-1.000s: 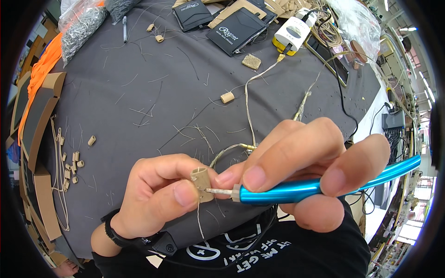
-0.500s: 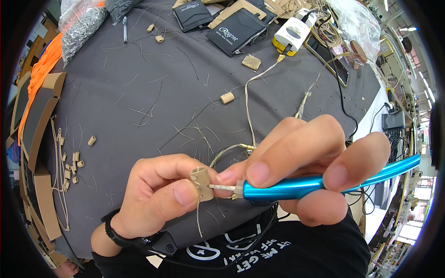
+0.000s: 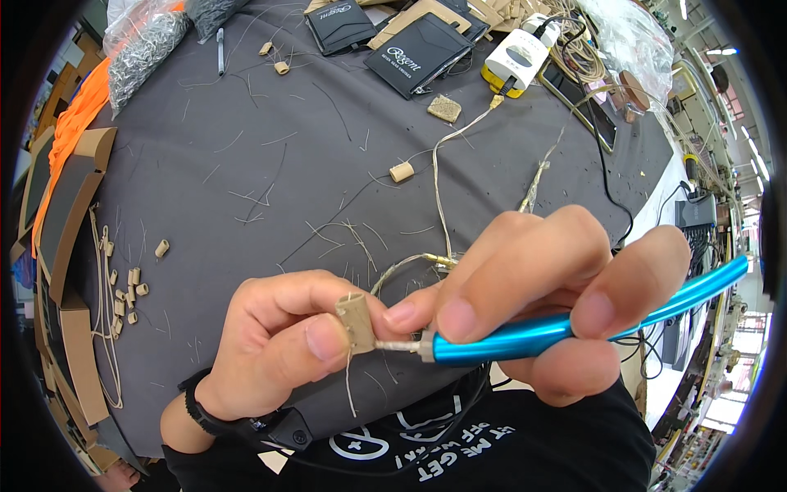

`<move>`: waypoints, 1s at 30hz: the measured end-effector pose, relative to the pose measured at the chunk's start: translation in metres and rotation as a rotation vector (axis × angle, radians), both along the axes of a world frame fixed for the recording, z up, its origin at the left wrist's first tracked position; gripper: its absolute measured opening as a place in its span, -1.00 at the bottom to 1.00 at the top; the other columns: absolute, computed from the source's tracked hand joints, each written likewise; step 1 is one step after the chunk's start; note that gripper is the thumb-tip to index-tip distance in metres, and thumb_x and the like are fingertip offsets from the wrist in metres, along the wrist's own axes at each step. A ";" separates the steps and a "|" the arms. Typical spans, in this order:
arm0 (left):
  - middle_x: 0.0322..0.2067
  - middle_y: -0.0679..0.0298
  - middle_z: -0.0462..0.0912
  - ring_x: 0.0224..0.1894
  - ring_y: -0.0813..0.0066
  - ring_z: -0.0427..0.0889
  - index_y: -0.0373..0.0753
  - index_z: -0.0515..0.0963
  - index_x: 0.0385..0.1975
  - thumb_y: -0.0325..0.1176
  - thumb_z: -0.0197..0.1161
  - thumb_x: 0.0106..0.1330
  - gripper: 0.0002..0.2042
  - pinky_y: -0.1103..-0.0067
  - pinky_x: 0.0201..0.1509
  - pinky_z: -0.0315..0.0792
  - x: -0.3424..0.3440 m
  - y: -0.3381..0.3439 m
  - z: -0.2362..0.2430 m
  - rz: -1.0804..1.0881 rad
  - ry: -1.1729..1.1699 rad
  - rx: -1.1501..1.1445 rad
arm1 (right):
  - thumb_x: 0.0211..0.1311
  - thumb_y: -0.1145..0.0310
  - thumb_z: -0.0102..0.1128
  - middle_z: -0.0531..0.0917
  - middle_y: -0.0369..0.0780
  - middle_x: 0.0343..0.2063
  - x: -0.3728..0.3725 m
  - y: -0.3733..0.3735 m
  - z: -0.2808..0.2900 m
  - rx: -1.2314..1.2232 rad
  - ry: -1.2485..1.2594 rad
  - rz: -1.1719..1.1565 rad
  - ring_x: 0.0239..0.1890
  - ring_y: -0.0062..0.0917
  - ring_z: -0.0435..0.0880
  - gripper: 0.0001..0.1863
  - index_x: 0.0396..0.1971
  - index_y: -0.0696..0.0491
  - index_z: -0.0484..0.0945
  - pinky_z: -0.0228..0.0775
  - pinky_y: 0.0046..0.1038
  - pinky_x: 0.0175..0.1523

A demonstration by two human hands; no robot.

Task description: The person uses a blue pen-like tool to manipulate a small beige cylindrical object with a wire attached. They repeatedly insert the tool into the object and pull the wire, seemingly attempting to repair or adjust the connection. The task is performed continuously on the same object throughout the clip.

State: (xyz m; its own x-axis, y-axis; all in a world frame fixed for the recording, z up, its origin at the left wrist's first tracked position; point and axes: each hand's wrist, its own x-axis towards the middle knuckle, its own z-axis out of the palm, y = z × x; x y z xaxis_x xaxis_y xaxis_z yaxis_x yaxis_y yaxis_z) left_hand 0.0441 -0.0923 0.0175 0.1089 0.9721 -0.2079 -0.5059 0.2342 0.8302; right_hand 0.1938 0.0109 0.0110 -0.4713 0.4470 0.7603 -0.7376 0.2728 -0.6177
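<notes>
Between the thumb and fingers of my left hand is a small beige stitched tube, standing nearly upright. A loose thread end hangs below it. My right hand grips a shiny blue tool that looks like a thread burner. Its thin pale tip points left, at the lower right edge of the tube. Whether the tip touches the tube I cannot tell. Behind my fingers lies a pale cord with a taped joint.
Several beige tubes and looped cords lie at the left, one tube ahead. Thread scraps litter the dark cloth. Black wallets, a white power adapter and a phone are at the back. Cardboard pieces line the left edge.
The tool's tip has moved down from the tube's middle to near its lower edge, and the tool's far end has risen. The tube has turned slightly in my left hand.
</notes>
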 end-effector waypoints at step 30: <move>-0.39 0.12 0.52 -0.29 0.52 0.48 -0.44 0.42 -0.35 -0.26 0.06 0.11 -0.69 0.62 -0.16 0.32 0.000 0.000 0.000 -0.008 -0.022 0.002 | 0.08 0.31 -0.13 0.42 -0.01 -0.53 0.004 0.005 -0.008 0.052 -0.062 -0.065 -0.59 -0.42 0.49 -0.74 -0.31 0.10 0.10 0.46 -0.46 -0.45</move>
